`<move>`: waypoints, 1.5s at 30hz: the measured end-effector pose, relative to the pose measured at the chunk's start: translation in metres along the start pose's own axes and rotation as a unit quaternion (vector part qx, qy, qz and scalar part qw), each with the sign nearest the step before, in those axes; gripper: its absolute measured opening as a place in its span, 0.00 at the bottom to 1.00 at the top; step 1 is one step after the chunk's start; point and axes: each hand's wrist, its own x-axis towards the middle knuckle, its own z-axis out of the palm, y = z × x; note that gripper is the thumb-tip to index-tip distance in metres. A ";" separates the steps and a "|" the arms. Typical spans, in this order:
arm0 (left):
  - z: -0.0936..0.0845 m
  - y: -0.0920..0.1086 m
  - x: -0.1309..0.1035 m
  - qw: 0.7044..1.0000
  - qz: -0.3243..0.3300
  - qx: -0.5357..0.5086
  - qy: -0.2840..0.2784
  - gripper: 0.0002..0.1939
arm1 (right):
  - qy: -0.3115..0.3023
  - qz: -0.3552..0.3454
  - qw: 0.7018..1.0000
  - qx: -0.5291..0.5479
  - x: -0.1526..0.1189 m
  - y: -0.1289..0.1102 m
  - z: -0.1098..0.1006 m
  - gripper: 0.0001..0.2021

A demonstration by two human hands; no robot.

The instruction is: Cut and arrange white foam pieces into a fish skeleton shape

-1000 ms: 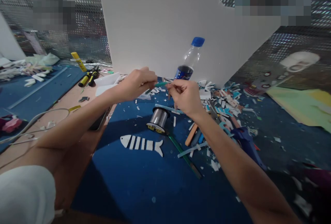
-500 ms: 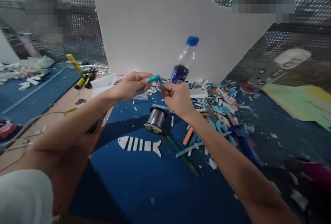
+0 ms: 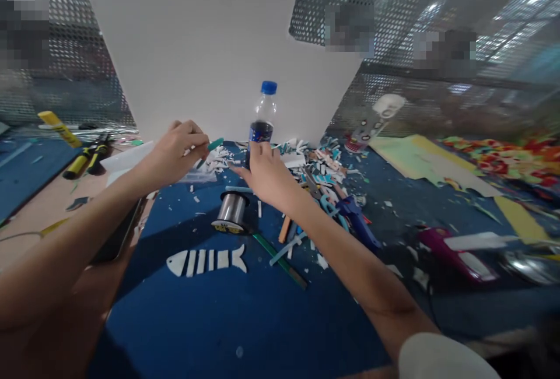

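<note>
My left hand [image 3: 186, 148] is closed on a slim teal piece [image 3: 216, 144], whose end sticks out past the fingertips. Its exact kind is unclear. My right hand [image 3: 269, 178] is in front of a cola bottle [image 3: 265, 112] with a blue cap, the thumb stretched left and apart from the curled fingers. I see nothing held in it. Below the hands stands a spool of clear line [image 3: 231, 211]. Nearer to me lies a white fish shape [image 3: 206, 261] cut into several separate pieces, flat on the blue mat [image 3: 196, 326].
Foam scraps [image 3: 326, 160] pile up behind my right hand. By my right forearm lie a blue glue gun [image 3: 359, 223], scissors [image 3: 311, 183] and a green stick [image 3: 284, 265]. A white board [image 3: 196, 35] stands behind. Yellow-black cutters [image 3: 87, 157] lie left, a magenta tool [image 3: 457, 253] right.
My hands have moved apart; the right thumb has spread from its fingers, while the left still holds the teal piece. The view has turned to the right.
</note>
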 end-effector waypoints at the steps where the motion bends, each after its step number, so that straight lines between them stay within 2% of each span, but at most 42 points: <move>1: 0.001 -0.002 0.000 1.000 0.003 0.010 0.012 0.17 | -0.001 0.008 1.000 -0.010 -0.010 -0.005 -0.001 0.33; 2: 0.001 -0.003 0.000 1.000 0.005 0.018 0.023 0.17 | -0.010 0.010 1.000 -0.016 -0.020 -0.011 0.000 0.37; 4: 0.000 -0.005 -0.001 0.998 0.008 0.035 0.043 0.16 | -0.084 -0.027 0.996 -0.017 -0.039 -0.018 0.008 0.46; 6: -0.002 -0.006 -0.001 0.997 0.006 0.057 0.054 0.16 | -0.155 -0.072 0.985 -0.018 -0.052 -0.019 0.021 0.50; 7: -0.004 -0.005 -0.002 0.996 0.001 0.071 0.051 0.16 | -0.172 -0.078 0.982 -0.029 -0.055 -0.018 0.029 0.50; 11: -0.006 0.001 -0.001 0.994 -0.016 0.107 -0.003 0.16 | -0.130 -0.084 0.986 -0.061 -0.046 -0.004 0.054 0.41; 14: -0.007 0.003 0.000 0.995 -0.002 0.095 -0.023 0.16 | -0.106 -0.088 0.987 -0.078 -0.034 0.005 0.060 0.37; 19: -0.011 0.001 0.002 0.996 -0.002 0.081 -0.041 0.14 | -0.084 -0.052 0.988 -0.122 -0.043 0.009 0.041 0.43; 21: -0.012 0.000 0.003 0.996 -0.003 0.078 -0.051 0.13 | -0.066 -0.004 0.986 -0.152 -0.056 0.014 0.027 0.36; 24: -0.012 0.000 0.003 0.996 0.000 0.077 -0.054 0.14 | -0.046 0.119 0.966 -0.223 -0.075 0.035 0.008 0.22; 28: -0.008 0.003 0.002 0.996 0.003 0.080 -0.045 0.16 | -0.094 0.219 0.935 -0.263 -0.090 0.076 -0.006 0.19; 32: -0.008 0.006 0.002 0.996 0.010 0.081 -0.047 0.16 | -0.158 0.243 0.928 -0.234 -0.088 0.105 -0.006 0.18; 36: -0.011 0.010 0.002 0.995 0.013 0.086 -0.057 0.16 | -0.190 0.258 0.928 -0.190 -0.079 0.117 -0.003 0.18; 41: -0.011 0.010 0.003 0.994 0.020 0.084 -0.063 0.17 | -0.193 0.281 0.933 -0.121 -0.077 0.124 -0.006 0.17; 45: -0.011 0.008 0.003 0.994 0.010 0.087 -0.071 0.18 | -0.160 0.318 0.933 -0.062 -0.079 0.128 -0.012 0.17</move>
